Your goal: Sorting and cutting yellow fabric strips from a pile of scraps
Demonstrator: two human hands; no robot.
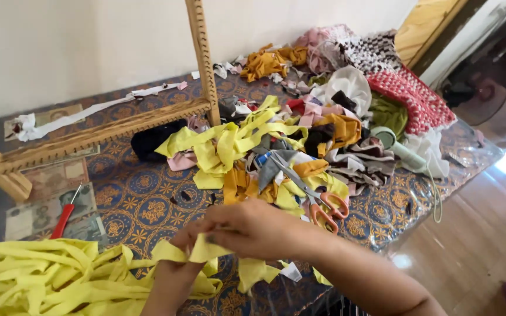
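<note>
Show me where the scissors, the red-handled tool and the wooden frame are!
scissors [323, 206]: head view, on the orange handle loops.
red-handled tool [61, 221]: head view, on the red handle.
wooden frame [103, 126]: head view, on the lower carved bar.

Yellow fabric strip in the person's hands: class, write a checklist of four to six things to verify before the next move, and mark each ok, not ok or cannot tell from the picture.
1. Both hands on the yellow fabric strip: ok; the right hand and left hand pinch it together.
2. Scissors within sight and free: ok; they lie on the scrap pile, untouched.
3. Scissor blades closed: cannot tell; scraps cover part of them.
4. Finished yellow pile kept apart from the mixed scraps: ok.
5. Wooden frame clear of the hands: ok.
6. Red-handled tool away from the fingers: ok.
</note>
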